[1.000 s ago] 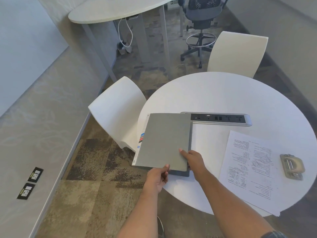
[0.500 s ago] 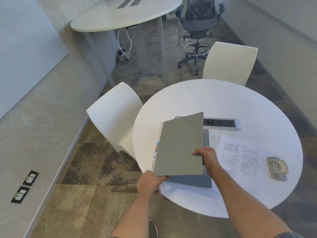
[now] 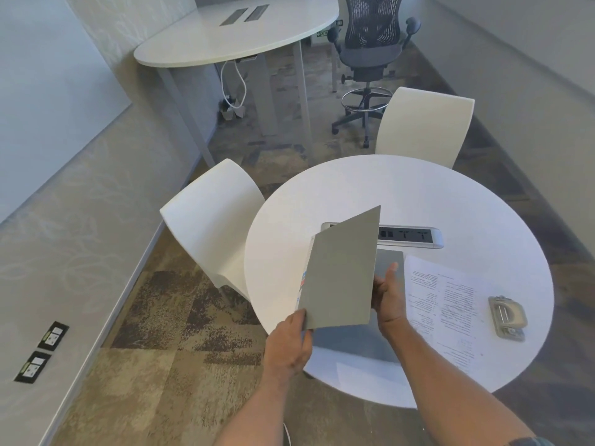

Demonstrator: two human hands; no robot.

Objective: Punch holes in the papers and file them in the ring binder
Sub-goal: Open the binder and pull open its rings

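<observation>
A grey ring binder stands half open at the near left of the round white table, its front cover lifted steeply. My left hand grips the cover's lower corner. My right hand holds the cover's right edge, fingers reaching inside over the back cover, which lies flat. Printed papers lie on the table to the right of the binder. A metal hole punch sits further right, near the table's edge.
A power socket strip is set into the table behind the binder. Two white chairs stand at the table's left and far side. Beyond them are a second table and a dark office chair.
The binder's front cover has swung up from nearly flat to steeply raised. The binder has moved further onto the table, and my right hand has shifted to the cover's right edge.
</observation>
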